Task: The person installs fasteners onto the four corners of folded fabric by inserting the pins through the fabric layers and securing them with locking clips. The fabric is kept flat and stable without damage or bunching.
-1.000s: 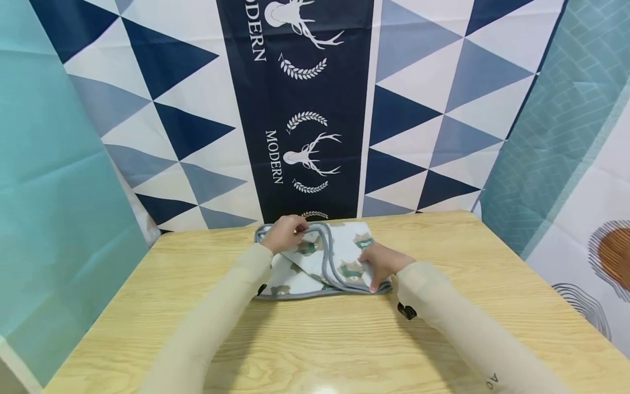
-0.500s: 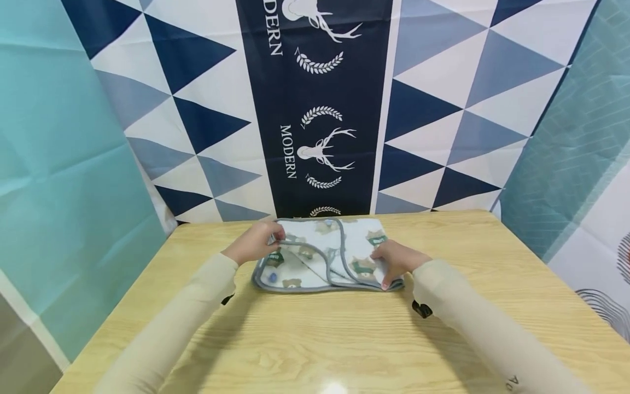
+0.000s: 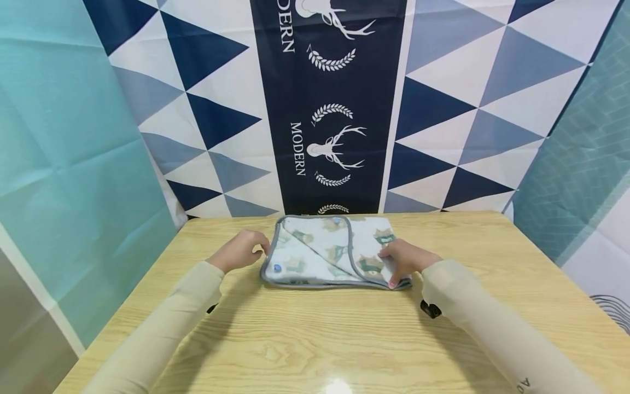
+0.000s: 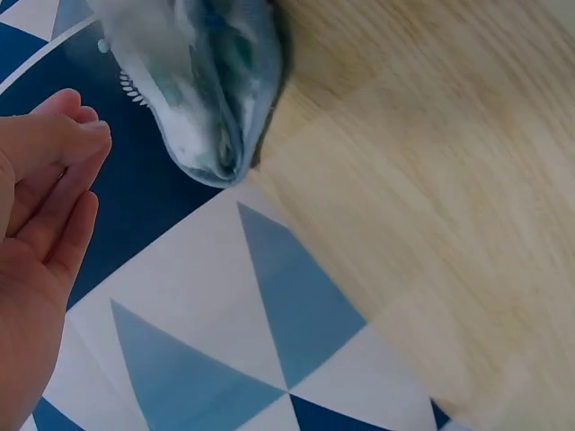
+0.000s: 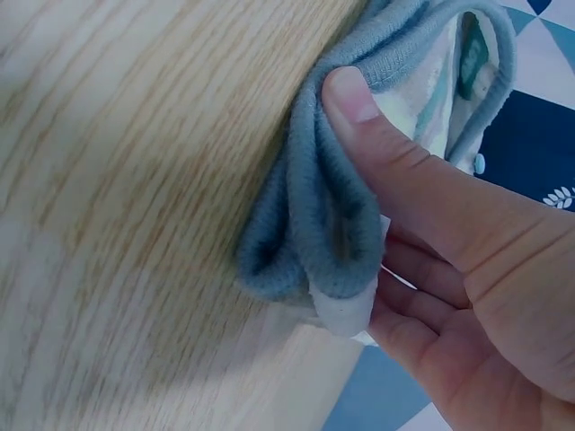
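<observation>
A folded bear-print cloth, white with grey-blue edging and blue snaps, lies flat near the back of the wooden table. My right hand pinches its right end. In the right wrist view, the thumb lies along the layered edging, with the fingers curled behind the fold. Just off the cloth's left end is my left hand. The left wrist view shows its fingers and thumb loosely bent together, holding nothing, with a gap to the cloth.
The wooden table reaches back to a wall hanging with triangles and stag heads. A turquoise curtain hangs on the left, with patterned fabric on the right. Black wrist straps show under the sleeves.
My left hand has laid the lifted flap down to the left, let go of it and drawn away leftward. The right hand keeps its hold on the right end.
</observation>
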`<state>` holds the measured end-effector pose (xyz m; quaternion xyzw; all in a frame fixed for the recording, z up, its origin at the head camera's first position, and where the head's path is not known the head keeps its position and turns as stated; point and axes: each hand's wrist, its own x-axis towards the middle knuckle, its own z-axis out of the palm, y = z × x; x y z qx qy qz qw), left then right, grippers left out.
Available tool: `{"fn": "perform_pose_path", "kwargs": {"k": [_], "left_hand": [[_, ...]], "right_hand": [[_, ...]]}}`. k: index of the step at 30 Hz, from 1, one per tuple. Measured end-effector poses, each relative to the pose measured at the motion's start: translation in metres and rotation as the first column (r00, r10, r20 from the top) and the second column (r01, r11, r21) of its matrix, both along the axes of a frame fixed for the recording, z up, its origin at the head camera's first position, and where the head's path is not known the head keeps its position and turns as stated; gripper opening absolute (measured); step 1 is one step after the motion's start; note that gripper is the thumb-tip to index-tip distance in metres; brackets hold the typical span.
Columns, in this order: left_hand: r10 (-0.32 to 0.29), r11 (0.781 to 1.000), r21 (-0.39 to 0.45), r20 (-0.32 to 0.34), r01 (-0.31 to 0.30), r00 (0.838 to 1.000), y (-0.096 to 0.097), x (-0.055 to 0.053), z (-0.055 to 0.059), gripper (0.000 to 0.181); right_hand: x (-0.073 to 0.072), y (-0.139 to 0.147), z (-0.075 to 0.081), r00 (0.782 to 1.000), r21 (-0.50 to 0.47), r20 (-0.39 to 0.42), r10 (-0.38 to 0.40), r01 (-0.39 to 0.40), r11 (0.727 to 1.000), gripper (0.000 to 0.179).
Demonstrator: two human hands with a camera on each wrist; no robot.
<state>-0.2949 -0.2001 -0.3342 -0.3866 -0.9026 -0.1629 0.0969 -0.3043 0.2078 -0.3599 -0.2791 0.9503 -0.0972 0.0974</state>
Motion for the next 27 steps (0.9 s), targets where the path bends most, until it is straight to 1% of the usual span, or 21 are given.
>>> {"fn": "perform_pose_path", "kwargs": {"k": [3, 6, 10, 12, 14, 16, 19, 23, 27], "left_hand": [[0.033, 0.999, -0.001, -0.011, -0.033, 0.999, 0.007, -0.006, -0.001, 0.021], [0.092, 0.996, 0.011, -0.002, -0.092, 0.996, 0.020, -0.016, 0.000, 0.018], [0.147, 0.989, 0.025, 0.023, -0.147, 0.989, 0.043, -0.033, 0.006, 0.021], [0.165, 0.986, 0.028, 0.025, -0.166, 0.986, 0.055, -0.043, 0.009, 0.025], [0.182, 0.983, 0.033, 0.028, -0.183, 0.983, 0.068, -0.052, 0.012, 0.029], [0.192, 0.981, 0.023, 0.034, -0.193, 0.981, 0.081, -0.061, 0.015, 0.033], [0.197, 0.980, -0.006, 0.075, -0.197, 0.978, 0.099, -0.075, 0.014, 0.038], [0.217, 0.976, -0.028, 0.153, -0.215, 0.964, 0.119, -0.093, 0.009, 0.040], [0.275, 0.961, -0.054, 0.232, -0.270, 0.933, 0.134, -0.107, 0.000, 0.042]], "right_hand": [[0.000, 0.004, 0.001, 1.000, -0.005, 0.013, -0.020, 0.020, 1.000, 0.076], [0.000, 0.007, 0.003, 1.000, -0.005, 0.009, -0.017, 0.017, 1.000, 0.076], [0.000, 0.010, 0.007, 1.000, 0.005, 0.005, -0.014, 0.014, 1.000, 0.076], [0.000, 0.010, 0.008, 1.000, 0.004, 0.004, -0.019, 0.019, 1.000, 0.076], [0.000, 0.010, 0.009, 1.000, 0.015, -0.017, -0.007, 0.008, 1.000, 0.076], [0.000, 0.009, 0.009, 1.000, 0.013, -0.026, -0.006, 0.007, 1.000, 0.077], [0.001, 0.008, 0.007, 0.999, 0.011, -0.039, 0.000, 0.000, 1.000, 0.077], [0.001, 0.006, 0.003, 1.000, -0.020, -0.020, -0.022, 0.022, 1.000, 0.076], [0.002, 0.001, -0.001, 0.999, -0.031, 0.005, -0.050, 0.050, 0.998, 0.075]]}}
